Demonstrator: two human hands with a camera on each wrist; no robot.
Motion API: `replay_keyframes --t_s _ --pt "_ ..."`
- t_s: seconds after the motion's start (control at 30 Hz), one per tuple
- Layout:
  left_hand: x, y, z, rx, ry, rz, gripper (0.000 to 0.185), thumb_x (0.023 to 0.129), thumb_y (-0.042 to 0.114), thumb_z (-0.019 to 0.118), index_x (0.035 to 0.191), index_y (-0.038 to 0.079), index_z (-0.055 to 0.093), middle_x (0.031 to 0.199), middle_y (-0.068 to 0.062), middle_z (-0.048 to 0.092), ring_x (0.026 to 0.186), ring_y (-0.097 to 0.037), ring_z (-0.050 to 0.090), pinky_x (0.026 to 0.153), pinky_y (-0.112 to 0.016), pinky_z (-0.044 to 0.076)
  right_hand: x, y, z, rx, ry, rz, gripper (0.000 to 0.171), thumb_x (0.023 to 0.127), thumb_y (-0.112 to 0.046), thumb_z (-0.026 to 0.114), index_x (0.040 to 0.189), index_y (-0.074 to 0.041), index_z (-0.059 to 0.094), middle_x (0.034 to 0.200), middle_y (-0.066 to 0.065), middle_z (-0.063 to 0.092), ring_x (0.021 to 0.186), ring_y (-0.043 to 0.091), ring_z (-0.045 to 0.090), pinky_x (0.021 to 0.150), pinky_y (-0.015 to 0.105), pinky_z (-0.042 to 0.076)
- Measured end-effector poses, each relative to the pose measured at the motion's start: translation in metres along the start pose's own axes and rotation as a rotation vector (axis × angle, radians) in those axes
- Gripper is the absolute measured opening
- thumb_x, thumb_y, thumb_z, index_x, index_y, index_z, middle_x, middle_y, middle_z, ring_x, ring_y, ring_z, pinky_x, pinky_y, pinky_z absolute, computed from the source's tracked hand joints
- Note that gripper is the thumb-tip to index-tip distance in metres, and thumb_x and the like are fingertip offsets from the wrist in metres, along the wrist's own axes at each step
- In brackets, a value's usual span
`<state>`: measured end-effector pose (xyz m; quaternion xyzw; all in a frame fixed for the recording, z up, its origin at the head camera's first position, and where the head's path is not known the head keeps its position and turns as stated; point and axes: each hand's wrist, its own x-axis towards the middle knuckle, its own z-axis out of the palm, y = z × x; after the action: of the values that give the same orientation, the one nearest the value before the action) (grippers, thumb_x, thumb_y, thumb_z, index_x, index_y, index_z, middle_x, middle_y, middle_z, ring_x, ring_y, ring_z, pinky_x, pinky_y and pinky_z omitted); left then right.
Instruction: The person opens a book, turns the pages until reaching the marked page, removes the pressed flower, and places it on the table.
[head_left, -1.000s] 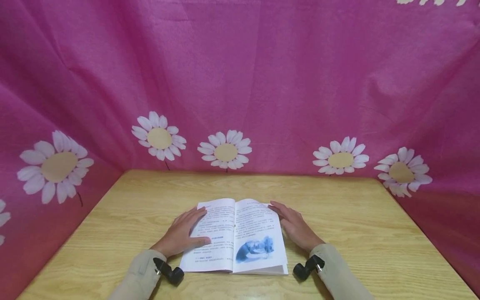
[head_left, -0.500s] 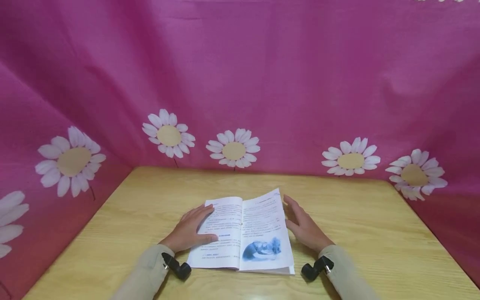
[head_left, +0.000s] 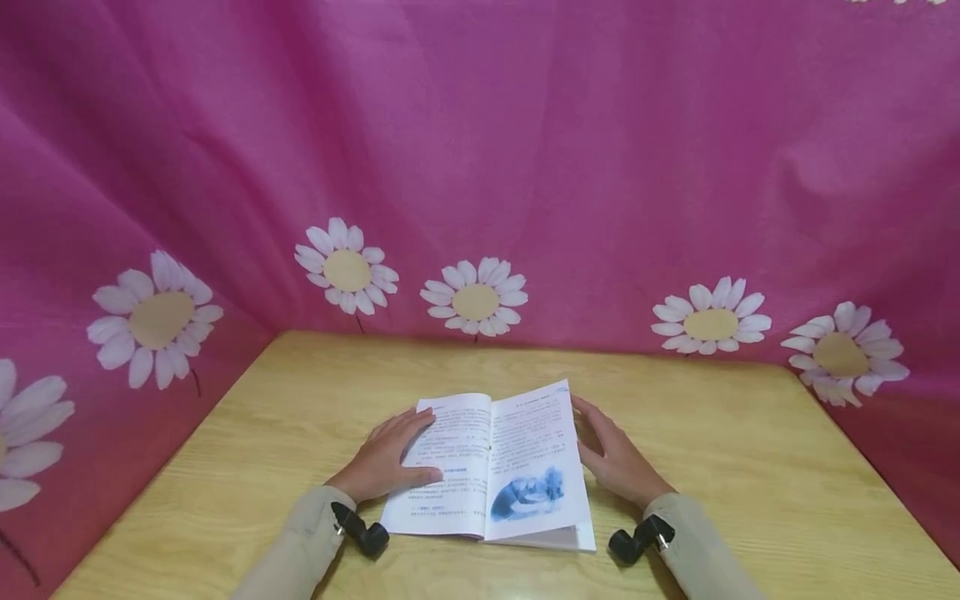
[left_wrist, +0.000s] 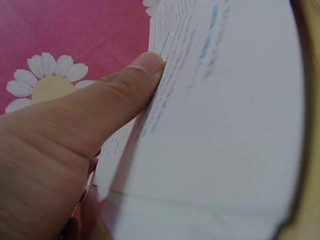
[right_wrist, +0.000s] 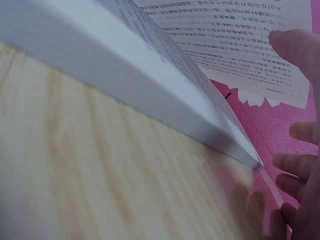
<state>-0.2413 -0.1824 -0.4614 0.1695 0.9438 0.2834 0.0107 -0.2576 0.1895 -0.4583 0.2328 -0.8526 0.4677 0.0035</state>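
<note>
An open book [head_left: 457,508] lies on the wooden table, with printed text on both pages and a blue picture low on the right one. My left hand [head_left: 382,458] rests on the left page's outer edge. Its thumb [left_wrist: 120,90] lies across the text in the left wrist view. The right-hand page [head_left: 528,433] stands raised off the pages beneath, its upper outer corner highest. Beside that page's outer edge is my right hand [head_left: 618,462], fingers loosely spread and thumb partly hidden by the page. In the right wrist view the thumb [right_wrist: 295,47] overlaps the lifted page's underside [right_wrist: 255,60].
A pale wooden table [head_left: 720,467] extends around the book. A pink cloth with white daisies [head_left: 475,300] hangs along its back and sides. Black wrist cameras [head_left: 360,529] sit at both cuffs.
The right page, nearly flat earlier, has risen at its upper corner. My right hand has moved from the corner to just outside the edge. The left hand stays; the head view has shifted slightly.
</note>
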Motion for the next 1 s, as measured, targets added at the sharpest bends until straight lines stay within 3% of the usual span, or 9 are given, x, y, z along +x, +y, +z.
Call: replay_keyframes --t_s 0.13,0.27,0.57,0.7,0.83,1.0 --pt "0.003 0.001 -0.006 0.001 0.033 0.002 0.096 0.071 0.066 0.073 0.149 0.022 0.038 0.157 0.001 0.029 0.146 -0.025 0.018 0.115 -0.056 0.013 0.007 -0.002 -0.002 -0.079 0.017 -0.038 0.061 0.098 -0.037 0.055 0.151 -0.018 0.031 0.155 0.005 0.031 0.143 0.030 0.026 0.113 0.053 0.023" --pt "0.003 0.003 -0.006 -0.005 0.009 0.001 0.096 0.071 0.066 0.072 0.149 0.022 0.037 0.157 0.000 0.029 0.146 -0.026 0.017 0.115 -0.056 0.012 0.004 -0.002 -0.003 -0.133 0.019 -0.068 0.054 0.098 -0.034 0.056 0.147 -0.016 0.041 0.154 0.008 0.032 0.142 0.033 0.026 0.113 0.057 0.019" --pt "0.000 0.002 -0.001 -0.014 0.007 -0.001 0.095 0.072 0.066 0.072 0.149 0.022 0.038 0.157 -0.001 0.029 0.146 -0.026 0.017 0.116 -0.055 0.012 -0.002 -0.003 0.000 -0.175 0.030 -0.077 0.049 0.098 -0.033 0.056 0.142 -0.014 0.049 0.152 0.010 0.037 0.140 0.033 0.029 0.112 0.057 0.022" --pt "-0.001 0.001 0.001 -0.019 0.001 -0.009 0.096 0.071 0.068 0.071 0.149 0.022 0.038 0.157 0.000 0.029 0.146 -0.026 0.017 0.116 -0.055 0.012 -0.001 -0.008 0.002 -0.175 0.027 -0.115 0.038 0.098 -0.028 0.056 0.134 -0.014 0.057 0.149 0.012 0.039 0.139 0.035 0.032 0.110 0.058 0.024" --pt "-0.001 0.002 0.001 -0.018 0.007 -0.007 0.096 0.071 0.068 0.071 0.149 0.022 0.039 0.157 0.000 0.029 0.146 -0.026 0.017 0.115 -0.055 0.012 0.002 -0.017 0.003 -0.220 -0.011 -0.186 0.035 0.095 -0.023 0.058 0.130 -0.018 0.061 0.145 0.006 0.047 0.133 0.030 0.040 0.109 0.057 0.027" --pt "-0.001 0.002 0.002 -0.013 0.009 -0.010 0.096 0.071 0.067 0.072 0.149 0.023 0.038 0.157 0.001 0.029 0.146 -0.025 0.017 0.115 -0.056 0.013 0.004 -0.027 0.007 -0.264 -0.101 -0.232 0.037 0.092 -0.028 0.064 0.128 -0.022 0.062 0.130 -0.005 0.059 0.127 0.021 0.049 0.111 0.060 0.021"
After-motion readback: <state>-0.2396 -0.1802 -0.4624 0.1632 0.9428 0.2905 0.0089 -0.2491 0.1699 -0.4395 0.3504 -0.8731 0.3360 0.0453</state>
